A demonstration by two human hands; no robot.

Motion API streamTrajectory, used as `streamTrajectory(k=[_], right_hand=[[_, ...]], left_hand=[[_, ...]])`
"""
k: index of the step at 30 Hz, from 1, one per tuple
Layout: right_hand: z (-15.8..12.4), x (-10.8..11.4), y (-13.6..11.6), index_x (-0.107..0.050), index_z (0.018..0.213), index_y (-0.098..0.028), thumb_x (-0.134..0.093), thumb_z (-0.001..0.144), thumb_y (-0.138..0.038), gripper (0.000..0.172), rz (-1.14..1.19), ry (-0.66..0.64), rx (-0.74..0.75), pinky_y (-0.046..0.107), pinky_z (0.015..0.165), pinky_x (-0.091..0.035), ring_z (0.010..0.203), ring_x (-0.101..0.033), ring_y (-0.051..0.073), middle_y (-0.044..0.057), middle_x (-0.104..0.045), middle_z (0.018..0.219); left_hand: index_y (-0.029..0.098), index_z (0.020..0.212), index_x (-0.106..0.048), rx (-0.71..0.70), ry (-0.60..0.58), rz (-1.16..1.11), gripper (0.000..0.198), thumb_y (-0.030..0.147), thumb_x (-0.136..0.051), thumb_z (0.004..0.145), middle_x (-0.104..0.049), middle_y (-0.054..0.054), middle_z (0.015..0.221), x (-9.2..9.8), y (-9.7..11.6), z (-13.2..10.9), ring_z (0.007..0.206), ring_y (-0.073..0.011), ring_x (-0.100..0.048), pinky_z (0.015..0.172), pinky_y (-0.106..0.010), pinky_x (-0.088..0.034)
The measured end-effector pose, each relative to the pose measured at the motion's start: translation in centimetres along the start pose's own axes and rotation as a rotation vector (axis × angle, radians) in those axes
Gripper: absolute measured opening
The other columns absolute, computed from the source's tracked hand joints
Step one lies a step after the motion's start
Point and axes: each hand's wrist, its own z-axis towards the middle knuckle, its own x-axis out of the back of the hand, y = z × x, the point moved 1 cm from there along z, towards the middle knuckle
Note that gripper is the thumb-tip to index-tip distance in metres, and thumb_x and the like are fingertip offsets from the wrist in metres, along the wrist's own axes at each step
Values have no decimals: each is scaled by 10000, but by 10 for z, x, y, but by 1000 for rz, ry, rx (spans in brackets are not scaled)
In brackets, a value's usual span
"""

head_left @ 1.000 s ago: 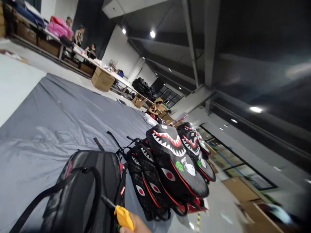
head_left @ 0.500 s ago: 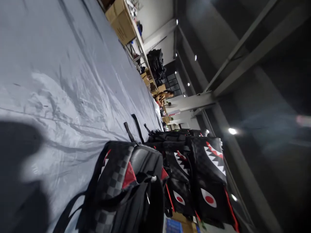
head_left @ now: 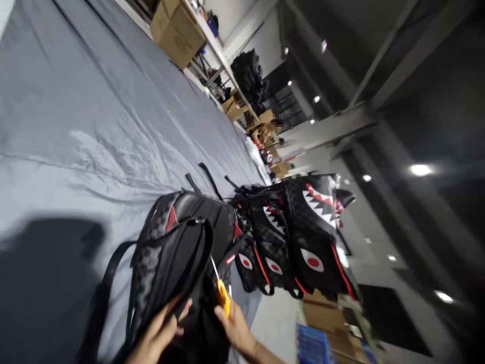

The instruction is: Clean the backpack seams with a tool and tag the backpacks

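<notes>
A black checkered backpack point(head_left: 151, 258) with red corner patches lies on the grey cloth, its straps toward me. My left hand point(head_left: 161, 331) is at its lower part, with the fingers curled about a black shoulder strap point(head_left: 207, 242). Beside it, my right hand point(head_left: 237, 326) grips an orange-handled tool point(head_left: 223, 297). A thin metal blade points from the handle toward the backpack's straps. Whether the blade touches the bag I cannot tell.
Several black backpacks point(head_left: 312, 227) with shark teeth and eyes stand in a row beyond. Grey cloth point(head_left: 113, 111) covers the long table. Cardboard boxes point(head_left: 176, 33) and a shelf are along the far side. Something blue point(head_left: 312, 344) lies at lower right; a person point(head_left: 265, 134) is far off.
Both my hands have come into view at the backpack, the right with the orange-handled tool. The camera has turned, and the backpacks appear higher in the picture.
</notes>
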Motion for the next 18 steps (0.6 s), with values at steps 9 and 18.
streamTrajectory(k=[9, 18], right_hand=[[-3, 100, -33, -569, 1113, -141, -336, 875, -747, 692, 166, -178, 88, 336, 630, -525, 593, -618, 200, 55, -637, 675], [-28, 154, -47, -654, 897, -160, -534, 821, -711, 569, -495, -806, 161, 252, 448, -404, 417, -534, 143, 32, -613, 546]], left_hand=[[196, 1208, -620, -340, 757, -2, 711, 736, -608, 747, -650, -140, 1287, -72, 15, -38, 1139, -271, -638, 887, -356, -519], [84, 782, -744, -194, 597, 180, 791, 767, -353, 856, -633, -81, 512, -141, -34, -133, 477, -135, -560, 514, -234, -422]])
